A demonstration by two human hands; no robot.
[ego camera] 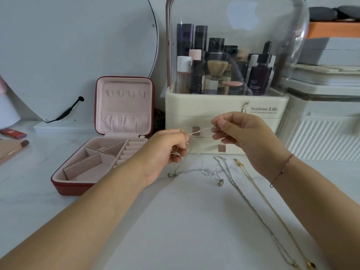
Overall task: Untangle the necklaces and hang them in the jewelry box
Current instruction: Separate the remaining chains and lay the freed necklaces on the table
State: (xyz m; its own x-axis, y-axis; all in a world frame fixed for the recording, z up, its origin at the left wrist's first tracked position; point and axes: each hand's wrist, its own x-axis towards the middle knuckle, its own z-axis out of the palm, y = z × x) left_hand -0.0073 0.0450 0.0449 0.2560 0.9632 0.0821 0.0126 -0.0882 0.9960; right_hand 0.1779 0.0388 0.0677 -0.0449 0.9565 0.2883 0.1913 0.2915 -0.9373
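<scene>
Head view: we see both hands raised above a white marble-patterned tabletop (175,221), with a thin silver chain (200,130) stretched taut between them. The left hand (165,151) pinches one end of this chain between thumb and forefinger, its remaining fingers curled toward the palm; further loops of the same fine chain hang from under these curled fingers and trail down to the tabletop, ending near a small clasp (172,175). The right hand (245,133) pinches the other end between thumb and forefinger tips, the other fingers bent loosely below. A red string bracelet (282,170) circles the right wrist.

Below the hands, a tangled length of fine silver chain (209,172) lies on the tabletop. Just to its right, a thicker twisted silver necklace (251,205) and a gold necklace (263,195) lie side by side, running toward the lower right corner.

The red jewelry box (74,187) stands open to the left of the left hand, its pink lid (124,106) upright; we see four hooks (125,93) in the lid. A cream cosmetics organiser (226,106) with a clear dome stands behind the hands
</scene>
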